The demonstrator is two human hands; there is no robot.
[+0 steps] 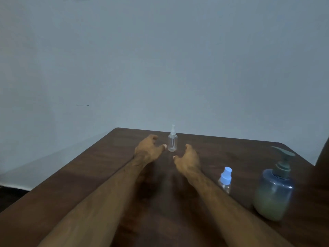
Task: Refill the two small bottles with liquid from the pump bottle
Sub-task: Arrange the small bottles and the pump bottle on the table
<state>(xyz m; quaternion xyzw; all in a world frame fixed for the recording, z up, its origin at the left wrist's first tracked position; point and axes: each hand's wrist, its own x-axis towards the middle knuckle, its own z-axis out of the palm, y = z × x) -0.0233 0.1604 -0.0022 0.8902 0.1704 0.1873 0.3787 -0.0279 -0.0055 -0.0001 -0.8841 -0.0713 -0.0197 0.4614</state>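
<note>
A small clear bottle with a white spray top (172, 141) stands upright near the far edge of the dark wooden table (92, 168). My left hand (148, 148) reaches just left of it, fingers loosely spread, thumb tip close to the bottle but apart from it. My right hand (187, 158) hovers just in front and to the right of it, fingers relaxed and holding nothing. A second small clear bottle with a blue spray cap (225, 180) stands to the right of my right forearm. The large bluish pump bottle (274, 191), holding pale green liquid, stands at the right.
A pale wall rises behind the table. A dark object (323, 154) pokes in at the right edge beyond the pump bottle. The table's left edge runs diagonally, with dark floor (10, 193) below it.
</note>
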